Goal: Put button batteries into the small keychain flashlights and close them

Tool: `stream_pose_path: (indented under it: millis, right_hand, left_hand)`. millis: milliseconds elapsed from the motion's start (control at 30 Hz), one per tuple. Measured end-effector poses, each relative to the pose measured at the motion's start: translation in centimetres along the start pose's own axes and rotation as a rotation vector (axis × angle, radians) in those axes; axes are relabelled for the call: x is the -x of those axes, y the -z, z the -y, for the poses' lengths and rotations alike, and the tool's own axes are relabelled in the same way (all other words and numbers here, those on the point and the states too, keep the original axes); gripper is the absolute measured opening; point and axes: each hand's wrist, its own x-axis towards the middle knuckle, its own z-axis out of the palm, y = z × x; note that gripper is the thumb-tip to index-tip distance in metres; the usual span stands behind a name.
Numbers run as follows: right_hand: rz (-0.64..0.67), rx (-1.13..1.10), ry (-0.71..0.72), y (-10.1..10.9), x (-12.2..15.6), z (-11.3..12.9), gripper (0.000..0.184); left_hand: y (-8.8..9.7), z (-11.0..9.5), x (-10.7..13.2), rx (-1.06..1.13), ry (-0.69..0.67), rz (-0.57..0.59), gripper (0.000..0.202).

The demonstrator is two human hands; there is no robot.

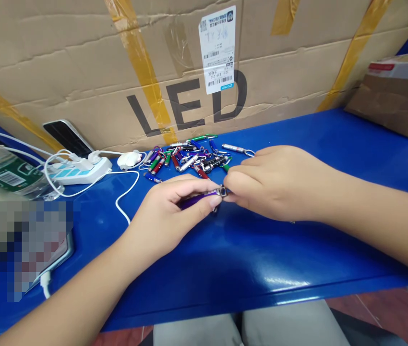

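Observation:
A purple keychain flashlight (pixel 191 201) lies in my left hand (pixel 178 202), gripped between thumb and fingers, its silver end pointing right. My right hand (pixel 272 180) is closed at that silver end, thumb and fingertips pinched together. Whatever small part sits in the pinch is hidden by the fingers. Just beyond both hands is a pile of similar small flashlights (pixel 188 162) in red, green, blue, black and silver, several with clips. One silver flashlight (pixel 234 148) lies apart at the pile's right, its clip close to my right knuckles.
A big cardboard box (pixel 92 81) marked LED stands behind the blue table (pixel 254 259). To the left are a white power strip (pixel 85 170) with cables, a plastic bottle (pixel 7 168), a dark phone-like object (pixel 65 134) and a blurred device. A smaller carton (pixel 398 96) is at right.

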Motion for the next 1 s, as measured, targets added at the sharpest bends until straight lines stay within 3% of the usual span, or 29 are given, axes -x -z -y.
stream_pose_path:
  millis: [333, 433, 600, 700, 800, 1000]
  right_hand:
    - [0.095, -0.290, -0.033, -0.6, -0.2, 0.3, 0.026]
    - [0.114, -0.546, -0.128, -0.7, -0.3, 0.8, 0.027]
    - [0.175, -1.204, -0.375, -0.5, -0.7, 2.1, 0.039]
    - [0.242, -1.395, -0.406, -0.5, -0.9, 2.4, 0.045]
    - [0.232, -1.250, -0.343, -0.4, -0.9, 1.8, 0.047]
    - [0.073, -0.375, -0.141, -0.5, -0.2, 0.1, 0.030]
  left_hand:
    - [-0.3, 0.4, 0.4, -0.217, -0.187, -0.075, 0.012]
    - [-0.3, 0.7, 0.6, -0.326, -0.314, -0.116, 0.012]
    - [0.1, 1.1, 0.9, -0.549, -0.509, -0.160, 0.015]
    - [0.3, 1.1, 0.9, -0.623, -0.564, -0.173, 0.016]
    - [0.4, 0.8, 0.6, -0.556, -0.477, -0.157, 0.016]
    - [0.4, 0.0, 0.0, -0.259, -0.186, -0.056, 0.014]
